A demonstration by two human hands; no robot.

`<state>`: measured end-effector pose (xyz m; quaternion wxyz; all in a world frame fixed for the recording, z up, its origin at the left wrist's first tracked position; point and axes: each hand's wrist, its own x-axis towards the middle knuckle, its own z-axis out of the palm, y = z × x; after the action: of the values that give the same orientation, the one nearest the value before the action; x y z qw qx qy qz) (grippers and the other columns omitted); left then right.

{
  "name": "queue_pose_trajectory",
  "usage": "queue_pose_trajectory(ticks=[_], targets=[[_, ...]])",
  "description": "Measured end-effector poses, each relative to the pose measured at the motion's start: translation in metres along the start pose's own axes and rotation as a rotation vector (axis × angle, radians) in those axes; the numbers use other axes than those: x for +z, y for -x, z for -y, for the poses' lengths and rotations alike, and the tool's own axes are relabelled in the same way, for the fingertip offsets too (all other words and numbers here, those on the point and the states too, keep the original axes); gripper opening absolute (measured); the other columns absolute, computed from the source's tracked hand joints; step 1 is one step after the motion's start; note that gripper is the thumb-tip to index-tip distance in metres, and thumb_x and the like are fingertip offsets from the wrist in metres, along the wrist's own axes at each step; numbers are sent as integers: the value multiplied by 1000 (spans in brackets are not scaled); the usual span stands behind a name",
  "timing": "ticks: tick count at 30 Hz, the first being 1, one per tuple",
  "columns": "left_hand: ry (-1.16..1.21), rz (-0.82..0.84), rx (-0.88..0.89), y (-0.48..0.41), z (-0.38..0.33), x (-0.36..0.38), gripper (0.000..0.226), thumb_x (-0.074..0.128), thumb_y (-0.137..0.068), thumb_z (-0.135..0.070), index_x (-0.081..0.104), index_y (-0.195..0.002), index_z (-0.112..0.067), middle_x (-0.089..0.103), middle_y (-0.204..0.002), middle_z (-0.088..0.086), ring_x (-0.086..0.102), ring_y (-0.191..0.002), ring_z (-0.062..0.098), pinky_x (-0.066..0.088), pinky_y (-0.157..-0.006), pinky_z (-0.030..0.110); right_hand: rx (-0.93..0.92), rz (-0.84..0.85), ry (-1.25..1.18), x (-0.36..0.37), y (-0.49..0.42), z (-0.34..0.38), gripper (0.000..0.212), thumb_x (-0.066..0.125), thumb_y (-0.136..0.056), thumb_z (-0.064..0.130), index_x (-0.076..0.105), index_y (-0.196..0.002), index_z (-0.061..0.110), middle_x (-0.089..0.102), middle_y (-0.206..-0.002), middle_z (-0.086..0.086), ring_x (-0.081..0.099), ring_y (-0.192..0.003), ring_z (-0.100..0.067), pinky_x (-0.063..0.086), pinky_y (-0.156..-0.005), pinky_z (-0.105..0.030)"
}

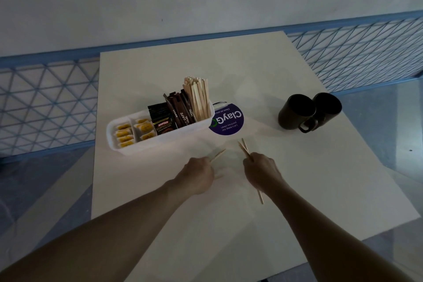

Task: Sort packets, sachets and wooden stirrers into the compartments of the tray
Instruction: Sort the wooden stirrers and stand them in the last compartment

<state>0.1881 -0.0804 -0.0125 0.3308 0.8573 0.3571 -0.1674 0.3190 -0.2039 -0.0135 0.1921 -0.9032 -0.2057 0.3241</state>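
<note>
Both hands sit low-centre of frame over the pale white desk (309,178), just below the tray and apart from it. Left hand (197,176) is curled, pinching a single thin wooden stirrer (218,155) whose free end pokes up-right toward the tray's front wall. Right hand (261,171) is clenched round a small bunch of wooden stirrers (243,146); tips fan out above the fist, tail end sticks out lower right by the wrist. Can't tell if that tail touches the desk. Long white plastic tray (160,144) lies centre-left w/ its compartments filled. L to R: small yellow-and-white sachets (123,133) in the two left sections, a black Kopiko packet (161,121) standing up, brown sugar stick sachets (180,111) leaning, then an upright bundle of flat wooden stirrers (198,98) at the right end. Round purple ClayGo sticker (229,121) lies flat on the desk, left edge hidden behind the tray's right end, just above the right hand's stirrer tips. Two black handled mugs (297,113) stand touching at centre-right, well apart from the hands. Blue wire-mesh railing (45,103) runs behind the desk, left & upper right.
</note>
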Motion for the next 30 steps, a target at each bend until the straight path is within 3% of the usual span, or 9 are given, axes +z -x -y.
queue_pose_trajectory(ticks=[4,9,15,23,30], targets=[[4,-50,51,1,12,7,24,44,-101,-24,56,-108,-4,64,-104,18,64,-89,32,53,-70,37,19,-7,-26,4,0,1,24,36,-99,24,57,-98,11,60,-89,-11,60,-78,-25,46,-61,-36],[-8,-190,83,13,24,14,24,73,-84,-31,66,-96,-10,61,-91,7,64,-81,27,57,-71,40,42,-10,-36,8,2,2,26,35,-99,22,57,-107,9,59,-94,-12,60,-80,-26,47,-60,-35],[-72,-314,65,18,28,17,20,61,-92,-28,72,-94,-12,69,-87,6,67,-82,28,45,-63,30,58,-14,-46,12,5,4,27,36,-99,23,57,-109,10,56,-91,-10,59,-83,-27,54,-74,-42],[-145,-272,69,15,23,15,19,59,-89,-20,69,-98,-6,69,-95,10,67,-85,30,48,-66,33,53,-21,-52,14,8,6,24,36,-101,23,56,-107,10,55,-88,-7,59,-80,-24,54,-72,-41],[-34,-168,1,8,22,10,31,67,-86,-28,66,-107,-6,69,-98,9,69,-86,27,59,-72,35,66,-4,-81,13,7,5,24,36,-101,23,56,-104,11,58,-92,-9,61,-83,-25,55,-74,-42]])
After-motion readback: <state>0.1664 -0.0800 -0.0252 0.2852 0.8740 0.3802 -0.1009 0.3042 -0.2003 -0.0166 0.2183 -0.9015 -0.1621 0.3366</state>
